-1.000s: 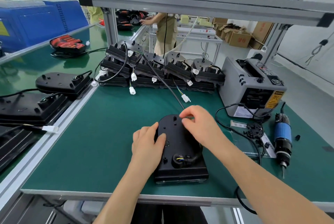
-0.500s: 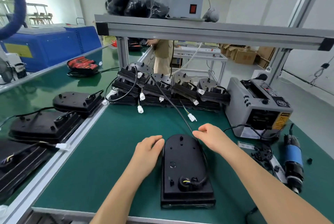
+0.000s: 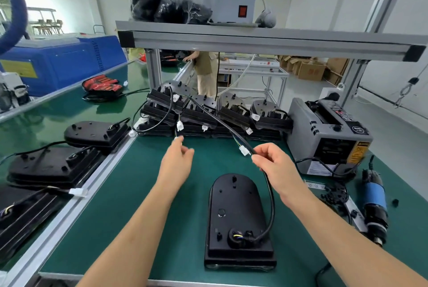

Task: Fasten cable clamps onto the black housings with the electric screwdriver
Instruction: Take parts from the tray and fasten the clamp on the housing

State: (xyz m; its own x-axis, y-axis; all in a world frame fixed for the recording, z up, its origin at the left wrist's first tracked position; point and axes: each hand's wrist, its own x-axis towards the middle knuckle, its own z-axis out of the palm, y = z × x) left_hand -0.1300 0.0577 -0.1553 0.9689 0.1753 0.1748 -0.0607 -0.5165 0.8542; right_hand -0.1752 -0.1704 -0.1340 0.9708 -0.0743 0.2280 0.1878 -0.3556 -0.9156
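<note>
The black housing [image 3: 236, 212] lay flat on the table [image 3: 139, 205]. Beyond it the right hand [image 3: 275, 166] pinched its cable [image 3: 269, 196]; the left hand [image 3: 178, 161] hung loose, empty. Laying the cable untwisted seemed wise.

Both hands off housing [image 3: 236, 212]; right hand [image 3: 275, 166] now lifts its cable [image 3: 269, 194]; left hand [image 3: 177, 161] raised toward stacked housings [image 3: 208, 115].

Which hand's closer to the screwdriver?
Right. The right hand, pinching the cable, is to the left of the screwdriver; the left hand is farther left, beyond the housing.
</note>
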